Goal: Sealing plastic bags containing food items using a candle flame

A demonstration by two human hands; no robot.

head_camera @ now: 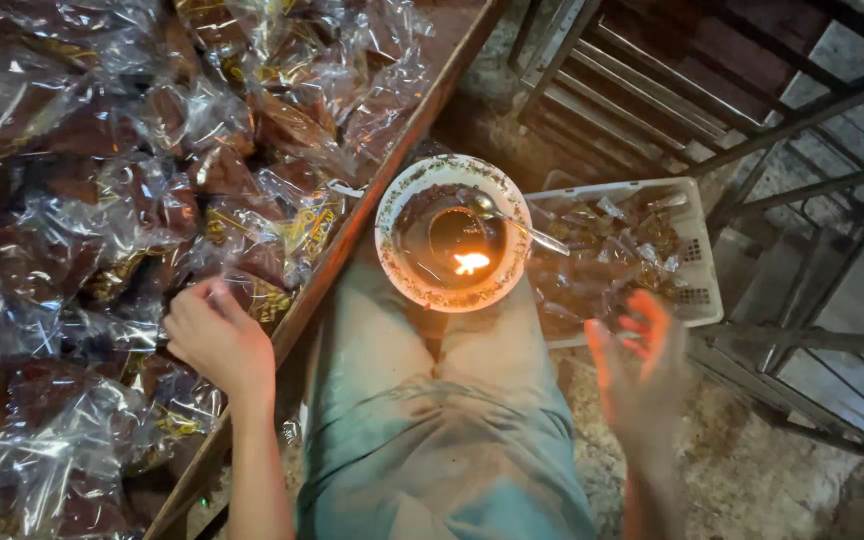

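the left hand (217, 340) curls its grip on clear packets (102, 200) heaped on the worktop (372, 190). the right hand (637, 365), blurred, fingers spread and empty, hovers beside the crate (697, 250); a bowl (452, 232) with a flame rests on the knees between them.

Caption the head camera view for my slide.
Left hand reaches into cellophane packets; a lit bowl rests on the knees.

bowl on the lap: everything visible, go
The bowl is round and shallow, ceramic by its look, with a pale rim carrying a patterned border. It sits upright, balanced on the person's knees, between the tray edge and a white crate. Inside is dark liquid or residue, with a small flame burning near the front. A metal spoon rests in it, handle jutting over the right rim. Neither hand touches it.
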